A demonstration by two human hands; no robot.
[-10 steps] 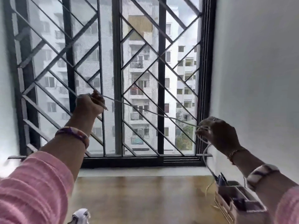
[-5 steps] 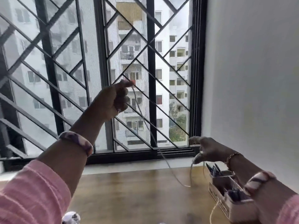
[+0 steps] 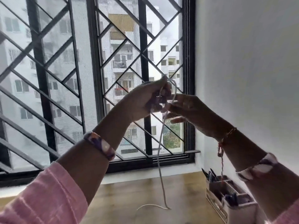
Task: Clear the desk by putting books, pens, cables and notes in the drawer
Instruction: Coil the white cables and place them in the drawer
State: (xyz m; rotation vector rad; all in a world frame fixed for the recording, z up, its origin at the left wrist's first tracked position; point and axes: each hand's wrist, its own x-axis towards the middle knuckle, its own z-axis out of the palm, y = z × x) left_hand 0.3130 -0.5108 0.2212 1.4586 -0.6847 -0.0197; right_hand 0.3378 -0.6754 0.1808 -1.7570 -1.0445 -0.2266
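Note:
A thin white cable [image 3: 159,152] hangs from my raised hands down to the wooden desk [image 3: 129,198], where its lower end curls on the surface. My left hand [image 3: 145,101] is closed around the top of the cable, which loops over its fingers. My right hand [image 3: 186,109] touches the left one and pinches the same cable just below the loop. Both hands are held high in front of the window, well above the desk. No drawer is in view.
A white desk organiser [image 3: 229,199] with pens stands at the right edge of the desk, against the white wall [image 3: 250,78]. A barred window [image 3: 97,78] runs along the back of the desk.
My hands were wide apart with the cable stretched between them. They have come together in front of the window, the cable now folded into a loop and hanging down to the desk.

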